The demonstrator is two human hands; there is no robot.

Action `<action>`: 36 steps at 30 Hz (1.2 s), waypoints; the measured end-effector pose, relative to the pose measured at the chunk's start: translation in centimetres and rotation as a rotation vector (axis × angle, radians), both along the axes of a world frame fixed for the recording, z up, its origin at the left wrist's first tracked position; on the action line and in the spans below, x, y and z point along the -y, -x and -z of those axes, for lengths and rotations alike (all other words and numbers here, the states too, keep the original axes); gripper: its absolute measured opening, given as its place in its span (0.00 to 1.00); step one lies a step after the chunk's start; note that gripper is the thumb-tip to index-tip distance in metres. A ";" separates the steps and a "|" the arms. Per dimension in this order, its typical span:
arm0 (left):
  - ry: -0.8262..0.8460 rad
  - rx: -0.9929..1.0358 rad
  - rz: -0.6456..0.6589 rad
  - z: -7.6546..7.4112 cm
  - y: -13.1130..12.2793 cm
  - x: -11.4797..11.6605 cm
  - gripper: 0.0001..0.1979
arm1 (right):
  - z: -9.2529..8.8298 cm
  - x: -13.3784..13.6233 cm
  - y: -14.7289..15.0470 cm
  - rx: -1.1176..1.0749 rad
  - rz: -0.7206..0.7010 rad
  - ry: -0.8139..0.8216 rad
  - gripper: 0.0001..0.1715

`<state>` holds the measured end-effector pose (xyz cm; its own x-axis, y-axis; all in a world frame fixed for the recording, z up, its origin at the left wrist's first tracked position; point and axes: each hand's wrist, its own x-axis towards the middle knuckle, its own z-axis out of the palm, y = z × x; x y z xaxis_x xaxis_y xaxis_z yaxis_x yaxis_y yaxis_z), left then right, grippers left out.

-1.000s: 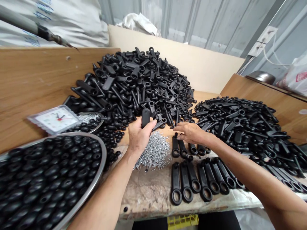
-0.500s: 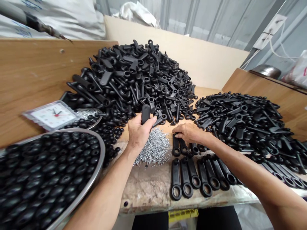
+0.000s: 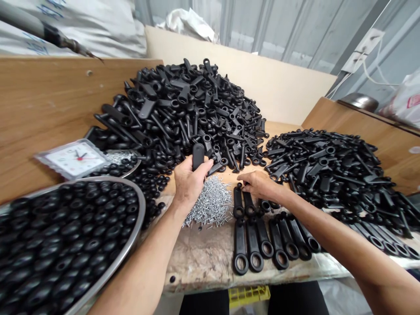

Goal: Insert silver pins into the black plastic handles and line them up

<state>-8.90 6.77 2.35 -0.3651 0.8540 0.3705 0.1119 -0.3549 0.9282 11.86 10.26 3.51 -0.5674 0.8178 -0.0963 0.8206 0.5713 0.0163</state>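
My left hand (image 3: 188,180) is closed around a black plastic handle (image 3: 197,156), held upright at the foot of the big heap of black handles (image 3: 187,109). Just under it lies a pile of small silver pins (image 3: 210,203). My right hand (image 3: 259,184) rests palm down, fingers pinched on the tops of black handles in the upper row (image 3: 243,203) laid side by side. A second row of handles (image 3: 272,247) lies nearer the table's front edge, ring ends toward me.
A round metal tray (image 3: 131,249) full of black rings fills the near left. A clock (image 3: 74,158) leans on the wooden side board. A second heap of handles (image 3: 334,170) lies at right. Wooden walls bound the table at left, back and right.
Both hands stay almost where they were. My right hand has shifted slightly over the upper row of handles. The view has wobbled a little.
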 end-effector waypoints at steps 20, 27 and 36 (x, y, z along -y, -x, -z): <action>0.030 0.006 -0.018 0.1 0.0 -0.2 0.10 | -2.7 1.2 -5.6 0.098 0.206 -0.005 0.15; 0.114 -0.123 0.066 0.5 -0.4 0.1 0.11 | -2.1 2.0 -5.1 0.163 0.235 -0.085 0.20; 0.158 -0.254 0.084 0.3 -0.8 0.4 0.12 | -1.1 1.3 -3.0 0.211 0.175 -0.097 0.10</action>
